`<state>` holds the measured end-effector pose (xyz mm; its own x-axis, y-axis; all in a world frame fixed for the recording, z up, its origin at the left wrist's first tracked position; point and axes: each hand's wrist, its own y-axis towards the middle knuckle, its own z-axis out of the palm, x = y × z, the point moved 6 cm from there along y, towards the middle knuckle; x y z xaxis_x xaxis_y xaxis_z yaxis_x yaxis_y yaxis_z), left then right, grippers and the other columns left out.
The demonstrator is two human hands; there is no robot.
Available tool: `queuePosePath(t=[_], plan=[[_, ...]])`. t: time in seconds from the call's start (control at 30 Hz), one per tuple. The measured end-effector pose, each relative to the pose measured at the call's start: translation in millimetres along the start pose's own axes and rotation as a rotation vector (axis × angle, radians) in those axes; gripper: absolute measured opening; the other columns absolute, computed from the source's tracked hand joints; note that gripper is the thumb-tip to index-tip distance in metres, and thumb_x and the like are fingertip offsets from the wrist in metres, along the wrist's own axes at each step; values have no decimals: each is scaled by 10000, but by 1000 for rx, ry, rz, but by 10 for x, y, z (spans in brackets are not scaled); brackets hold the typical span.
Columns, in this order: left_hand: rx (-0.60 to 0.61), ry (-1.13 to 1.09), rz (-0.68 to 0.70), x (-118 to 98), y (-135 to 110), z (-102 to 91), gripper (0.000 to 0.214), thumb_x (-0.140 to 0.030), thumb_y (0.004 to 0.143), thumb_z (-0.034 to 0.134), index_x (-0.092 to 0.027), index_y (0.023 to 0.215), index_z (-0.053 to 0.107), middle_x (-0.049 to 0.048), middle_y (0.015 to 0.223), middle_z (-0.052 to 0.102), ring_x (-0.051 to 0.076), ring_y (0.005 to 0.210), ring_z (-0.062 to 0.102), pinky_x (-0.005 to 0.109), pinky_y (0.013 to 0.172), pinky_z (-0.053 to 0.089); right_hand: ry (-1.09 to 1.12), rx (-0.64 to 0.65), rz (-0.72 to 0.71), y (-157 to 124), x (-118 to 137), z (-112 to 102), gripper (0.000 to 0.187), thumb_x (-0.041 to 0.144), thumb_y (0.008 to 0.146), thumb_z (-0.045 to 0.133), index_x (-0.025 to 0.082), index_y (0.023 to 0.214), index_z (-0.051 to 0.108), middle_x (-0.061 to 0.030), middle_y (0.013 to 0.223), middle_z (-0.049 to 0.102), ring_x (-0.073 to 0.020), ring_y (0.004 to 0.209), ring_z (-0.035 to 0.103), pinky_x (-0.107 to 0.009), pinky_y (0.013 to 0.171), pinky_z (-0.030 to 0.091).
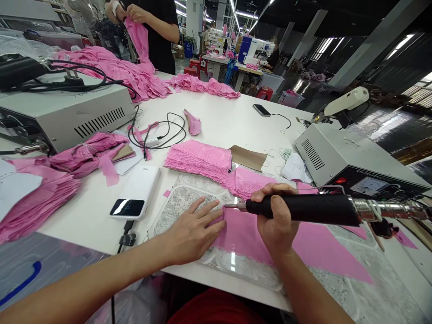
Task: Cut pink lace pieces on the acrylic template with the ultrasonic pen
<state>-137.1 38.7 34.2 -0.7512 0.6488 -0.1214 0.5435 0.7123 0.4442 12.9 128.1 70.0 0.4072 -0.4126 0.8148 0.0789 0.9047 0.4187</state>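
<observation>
My left hand [195, 231] lies flat with fingers spread on the left end of a pink fabric strip [313, 249], which rests on a glass plate [232, 265] over lace. My right hand [278, 216] is wrapped round the black handle of a cutting tool [303, 209]. The tool lies nearly level, and its metal tip [232, 205] points left, just above the fabric beside my left fingertips. A stack of folded pink lace [199, 159] sits just beyond the plate.
Grey control boxes stand at the left [67, 112] and right [337, 157]. A white power bank [137, 191], black cables [162, 132], pink fabric piles [33, 198] and a phone [261, 109] lie on the white table. Another person [151, 27] handles pink fabric at the far side.
</observation>
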Motion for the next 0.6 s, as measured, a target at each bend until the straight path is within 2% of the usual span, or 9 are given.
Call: queuePosePath(t=[0.4,0.6], plan=[[24,2,-12,9,17,-8,256,-219,946,465,-182,1134,635,78,1283,620,313,1280,486,541,1083,354,23,3,15,21,-13,-6,107,238,760,658,218,823,574,42,782,552,-81,595,564,-285,613,507],[10,-18,-28,3,-97,-165,262,-228,966,469,-166,1154,640,69,1270,635,294,1311,461,507,1130,306,60,-15,47,-11,21,-37,114,250,752,652,224,833,576,43,784,538,-81,599,559,-281,604,515]])
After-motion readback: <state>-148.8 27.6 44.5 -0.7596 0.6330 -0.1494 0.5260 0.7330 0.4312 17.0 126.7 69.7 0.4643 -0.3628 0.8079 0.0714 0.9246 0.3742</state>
